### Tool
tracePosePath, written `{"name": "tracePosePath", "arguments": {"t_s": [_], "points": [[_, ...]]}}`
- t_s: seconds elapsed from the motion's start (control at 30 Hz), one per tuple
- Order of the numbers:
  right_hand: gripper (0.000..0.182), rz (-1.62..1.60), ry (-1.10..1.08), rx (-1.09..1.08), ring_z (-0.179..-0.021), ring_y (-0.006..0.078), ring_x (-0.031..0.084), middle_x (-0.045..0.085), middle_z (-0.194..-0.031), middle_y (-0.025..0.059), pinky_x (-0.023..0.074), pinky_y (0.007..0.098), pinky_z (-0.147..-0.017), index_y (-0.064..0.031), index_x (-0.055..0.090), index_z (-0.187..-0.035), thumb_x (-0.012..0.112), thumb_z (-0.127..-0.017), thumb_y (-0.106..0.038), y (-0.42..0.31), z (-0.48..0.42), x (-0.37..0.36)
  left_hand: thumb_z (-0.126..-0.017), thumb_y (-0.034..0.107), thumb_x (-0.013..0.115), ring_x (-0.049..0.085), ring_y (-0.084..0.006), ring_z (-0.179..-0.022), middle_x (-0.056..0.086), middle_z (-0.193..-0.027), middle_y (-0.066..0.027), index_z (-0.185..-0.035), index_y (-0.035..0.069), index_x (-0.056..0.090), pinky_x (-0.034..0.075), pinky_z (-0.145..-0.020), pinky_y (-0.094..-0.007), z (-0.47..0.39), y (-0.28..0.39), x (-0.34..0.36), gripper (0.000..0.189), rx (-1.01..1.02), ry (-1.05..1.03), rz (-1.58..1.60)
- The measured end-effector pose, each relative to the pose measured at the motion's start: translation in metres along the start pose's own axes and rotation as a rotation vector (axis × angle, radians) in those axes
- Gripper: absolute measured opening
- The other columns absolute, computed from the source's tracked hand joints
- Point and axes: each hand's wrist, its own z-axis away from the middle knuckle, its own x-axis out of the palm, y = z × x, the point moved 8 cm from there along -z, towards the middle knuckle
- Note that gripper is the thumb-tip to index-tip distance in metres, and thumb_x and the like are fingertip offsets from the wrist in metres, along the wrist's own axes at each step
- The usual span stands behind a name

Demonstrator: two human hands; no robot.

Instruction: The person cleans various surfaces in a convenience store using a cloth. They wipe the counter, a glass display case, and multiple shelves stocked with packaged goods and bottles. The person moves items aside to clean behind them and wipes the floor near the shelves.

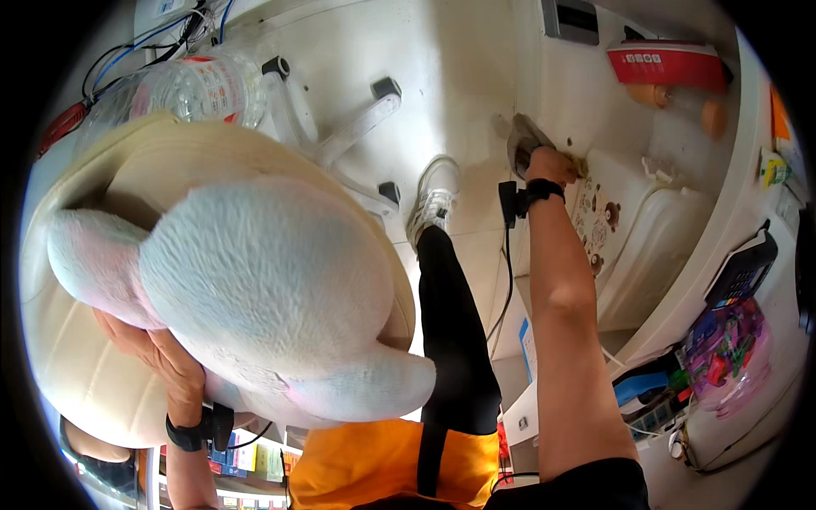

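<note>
A large pale blue and pink plush toy (268,274) rests over a cream padded swivel chair (83,376) in front of me on the left. My left hand (156,357) holds the toy from its lower left side, with the fingertips hidden beneath a rounded plush part. Down at the right, my right hand (551,167) is closed around a grey cloth (528,137) close to the floor. Just beside that hand stands a whitish plastic storage box (593,204) with bear prints. Black straps with small devices and cables circle both wrists.
Chair legs with casters (363,118) spread over the pale floor near my shoe (437,191). Wrapped plastic bottles (204,89) lie at upper left. A curved white counter (676,319) edges the right, bearing a card terminal (743,268) and a purple jar (727,357). A red box (666,64) sits beyond.
</note>
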Motion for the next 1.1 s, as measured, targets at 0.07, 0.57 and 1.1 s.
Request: {"name": "tracePosePath", "arguments": {"t_s": [0.07, 0.57, 1.1], "points": [[0.053, -0.252, 0.347, -0.404, -0.126, 0.0380, 0.036, 0.034, -0.144, 0.0254, 0.0350, 0.0505, -0.093, 0.0113, 0.042, -0.130, 0.056, -0.087, -0.016, -0.061, 0.043, -0.044, -0.096, 0.056, 0.037, 0.025, -0.0408, -0.138, 0.025, -0.150, -0.0246, -0.147, -0.002, 0.022, 0.017, -0.112, -0.0506, 0.002, -0.002, -0.002, 0.079, -0.021, 0.047, 0.008], [0.063, -0.743, 0.213, -0.383, -0.138, 0.0389, 0.025, 0.029, -0.150, 0.0229, 0.0250, 0.0555, -0.107, -0.0008, 0.030, -0.145, 0.048, -0.094, -0.034, -0.008, 0.044, -0.094, -0.096, 0.043, 0.043, 0.024, -0.0426, -0.137, 0.025, -0.150, -0.0257, -0.146, 0.001, 0.026, 0.016, -0.112, -0.0510, -0.005, 0.003, -0.010, 0.067, 0.068, 0.079, 0.030], [0.063, 0.139, 0.253, -0.312, -0.134, 0.0356, 0.031, 0.032, -0.150, 0.0159, 0.0323, 0.0521, -0.105, -0.0089, 0.031, -0.147, 0.056, -0.089, -0.013, -0.074, -0.057, -0.158, -0.097, 0.047, 0.041, 0.011, -0.0440, -0.141, 0.009, -0.154, -0.0241, -0.153, 0.015, 0.013, 0.011, -0.113, -0.0557, 0.052, -0.029, -0.002, 0.070, -0.078, 0.008, 0.126]]}}
